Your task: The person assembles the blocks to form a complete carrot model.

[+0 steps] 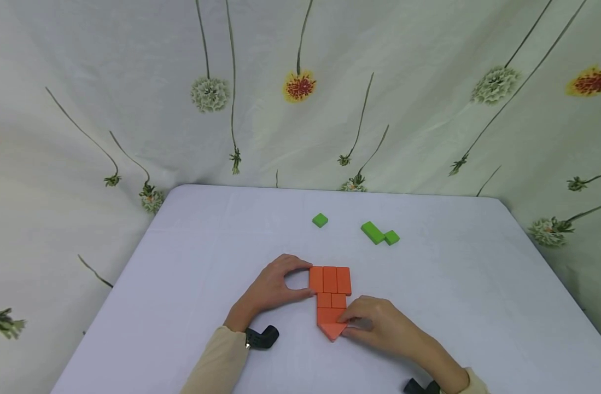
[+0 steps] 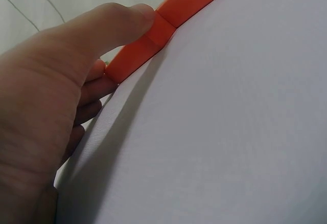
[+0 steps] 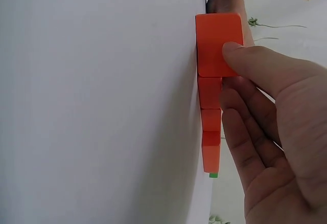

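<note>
Orange toy blocks lie edge to edge in a flat figure on the white table: upright blocks [image 1: 330, 279] side by side at the far end, two smaller ones [image 1: 331, 300] below, then a wide block [image 1: 328, 315] and a triangular block [image 1: 332, 330] pointing toward me. At the figure's far left, my left hand [image 1: 275, 282] holds the left upright block [image 1: 316, 279] between thumb and index finger. My right hand [image 1: 384, 323] pinches the triangular block at its right corner. In the right wrist view, the right thumb [image 3: 250, 63] presses on the triangular block's slanted face [image 3: 214, 42].
Beyond the figure, a small green block [image 1: 320, 220] lies alone. To its right a longer green block [image 1: 373, 232] touches another small green one [image 1: 391, 237]. A flower-printed cloth [image 1: 403, 109] hangs behind the table [image 1: 206, 230]. Both wrists wear black camera mounts [image 1: 262, 337].
</note>
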The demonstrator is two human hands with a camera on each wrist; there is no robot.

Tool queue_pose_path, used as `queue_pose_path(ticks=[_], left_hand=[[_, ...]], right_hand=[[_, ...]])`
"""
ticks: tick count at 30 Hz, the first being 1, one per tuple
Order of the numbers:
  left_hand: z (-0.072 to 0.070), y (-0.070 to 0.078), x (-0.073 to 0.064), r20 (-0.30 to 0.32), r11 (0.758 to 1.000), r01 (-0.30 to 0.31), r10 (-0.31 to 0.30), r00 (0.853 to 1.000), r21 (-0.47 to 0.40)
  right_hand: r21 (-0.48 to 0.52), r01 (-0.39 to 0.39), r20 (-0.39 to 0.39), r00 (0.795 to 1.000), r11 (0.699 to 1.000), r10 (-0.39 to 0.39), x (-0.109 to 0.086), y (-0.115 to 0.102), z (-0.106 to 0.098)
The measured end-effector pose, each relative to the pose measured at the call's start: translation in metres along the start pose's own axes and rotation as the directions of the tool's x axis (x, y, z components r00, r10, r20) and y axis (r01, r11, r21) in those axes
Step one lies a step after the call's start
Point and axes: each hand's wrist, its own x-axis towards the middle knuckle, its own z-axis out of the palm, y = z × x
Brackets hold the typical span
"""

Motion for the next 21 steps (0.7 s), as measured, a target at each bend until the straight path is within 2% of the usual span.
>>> queue_pose_path(ticks=[14, 21], left_hand=[[-0.001, 0.002, 0.0, 0.002, 1.0, 0.01, -0.01, 1.0, -0.017], [-0.002, 0.003, -0.001, 0.008, 1.0, 0.018, -0.018, 1.0, -0.015]], right_hand=[[-0.045, -0.059, 0.045, 0.997, 0.997, 0.061, 0.002, 0.0, -0.014], [-0.091, -0.128, -0.032, 0.992, 0.988, 0.126, 0.012, 0.006, -0.027]])
